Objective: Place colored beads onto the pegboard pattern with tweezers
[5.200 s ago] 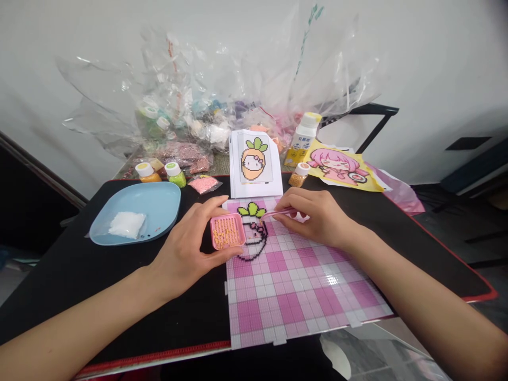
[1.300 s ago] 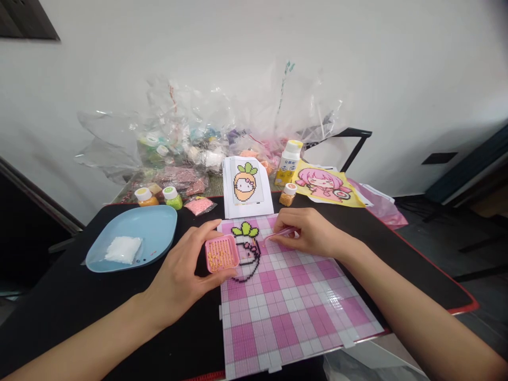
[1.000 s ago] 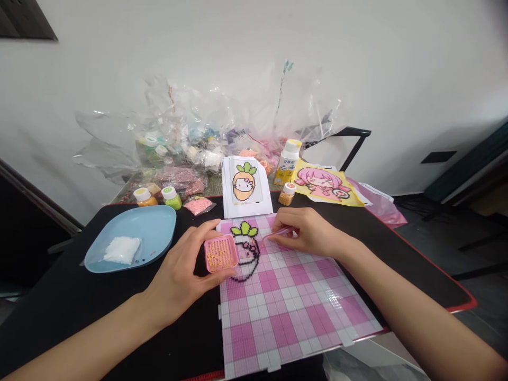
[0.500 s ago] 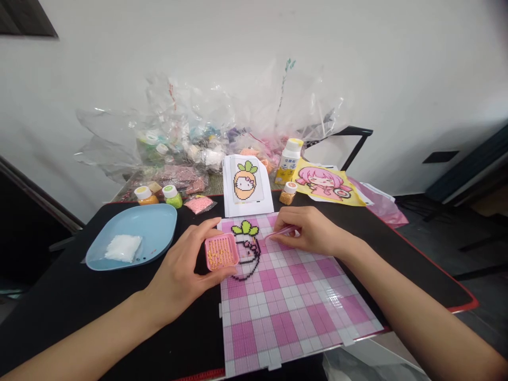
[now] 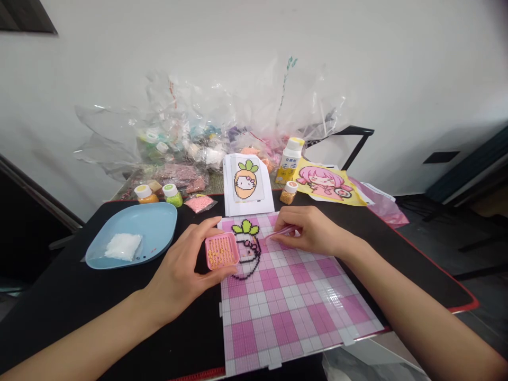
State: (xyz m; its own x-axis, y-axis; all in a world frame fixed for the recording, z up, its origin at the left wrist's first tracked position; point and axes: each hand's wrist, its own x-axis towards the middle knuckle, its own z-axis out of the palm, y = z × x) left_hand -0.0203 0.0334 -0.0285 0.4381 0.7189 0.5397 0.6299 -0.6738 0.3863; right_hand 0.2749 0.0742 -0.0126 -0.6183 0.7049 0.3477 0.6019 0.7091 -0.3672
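Observation:
My left hand grips a small pink bead tray with yellow-orange beads in its grooves, held over the left edge of the pegboard. Between the fingers of my right hand are pink tweezers, their tips pointing left toward the bead design. The clear pegboard lies over a pink-and-white checked pattern. On it is a bead picture with green leaves and a black outline, partly covered by the tray. Behind the board, a printed carrot-and-cat pattern leans upright.
At left sits a blue plate with a white bead bag. Orange and green bead jars stand behind it. A gold bead jar, a yellow-and-white bottle and a pink-haired picture lie beyond my right hand. Plastic bags crowd the back.
Almost nothing differs. Both hands, the tray and the tweezers keep their places; the view has shifted very slightly.

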